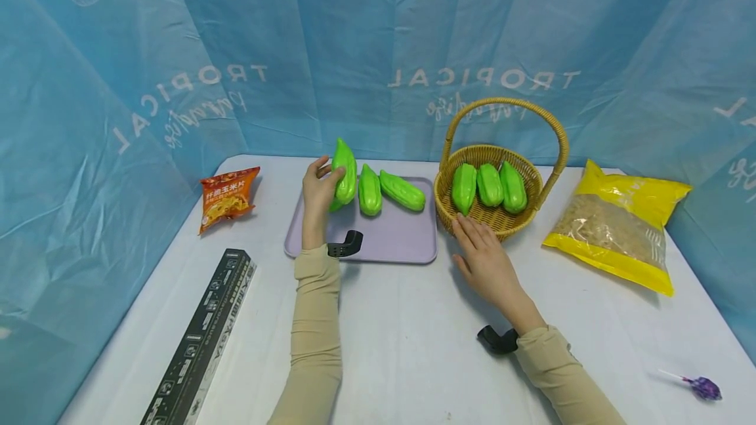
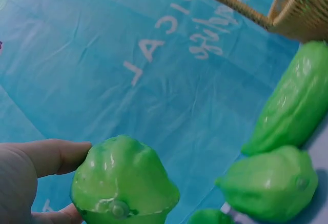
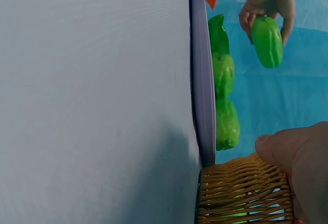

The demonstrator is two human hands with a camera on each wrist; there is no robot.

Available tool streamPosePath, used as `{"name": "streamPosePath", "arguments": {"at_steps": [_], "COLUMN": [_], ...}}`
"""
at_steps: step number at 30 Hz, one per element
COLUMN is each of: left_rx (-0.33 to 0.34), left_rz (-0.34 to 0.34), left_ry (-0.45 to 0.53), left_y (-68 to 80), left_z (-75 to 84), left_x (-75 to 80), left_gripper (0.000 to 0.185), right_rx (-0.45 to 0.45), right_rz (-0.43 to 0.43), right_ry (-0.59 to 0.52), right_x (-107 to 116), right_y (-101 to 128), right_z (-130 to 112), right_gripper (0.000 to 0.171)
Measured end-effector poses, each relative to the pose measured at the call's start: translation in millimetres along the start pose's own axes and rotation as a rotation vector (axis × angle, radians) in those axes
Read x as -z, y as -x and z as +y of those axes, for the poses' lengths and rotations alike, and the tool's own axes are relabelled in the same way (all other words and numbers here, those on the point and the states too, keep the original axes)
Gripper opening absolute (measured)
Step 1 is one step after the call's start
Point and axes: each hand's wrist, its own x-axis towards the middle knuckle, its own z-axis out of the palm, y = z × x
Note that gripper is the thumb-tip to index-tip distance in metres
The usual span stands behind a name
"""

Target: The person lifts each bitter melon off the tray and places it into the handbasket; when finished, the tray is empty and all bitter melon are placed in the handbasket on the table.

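My left hand (image 1: 321,185) pinches a green ridged gourd (image 1: 345,172) between thumb and fingers, raised above the left part of a lilac tray (image 1: 390,241). On the tray lie a second green gourd (image 1: 370,190), a third one (image 1: 403,190), and another (image 1: 335,205) mostly hidden behind the left hand. Over at the right, my right hand (image 1: 487,264) has its fingers extended, the tips at the front rim of a wicker basket (image 1: 499,225). Inside the basket sit three similar gourds (image 1: 489,185). The right wrist view shows the right thumb (image 3: 282,144) near the basket's rim.
An orange snack bag (image 1: 229,197) lies at the back left, with a long black box (image 1: 203,333) in front of it. Right of the basket lies a yellow bag (image 1: 620,225). A purple lollipop (image 1: 703,387) is near the front right. Blue cloth (image 1: 354,51) hangs behind the table.
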Motion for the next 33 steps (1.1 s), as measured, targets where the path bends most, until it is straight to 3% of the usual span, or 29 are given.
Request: {"name": "streamPosePath", "arguments": {"at_steps": [15, 24, 33], "left_rx": [-0.049, -0.095, -0.094], "left_rz": [-0.075, -0.194, -0.382], "left_ry": [0.088, 0.063, 0.027], "left_y": [11.0, 27.3, 38.5], "left_z": [11.9, 31.9, 42.4], "left_x": [-29.9, -60.2, -94.8], "left_gripper": [0.049, 0.048, 0.047], "right_rx": [0.011, 0.016, 0.011], "right_rz": [0.017, 0.031, 0.02], "right_ry": [-0.005, -0.002, -0.004], "right_x": [-1, 0, -1], "right_y": [0, 0, 0], "right_z": [1, 1, 1], "right_gripper": [0.067, 0.066, 0.067]}}
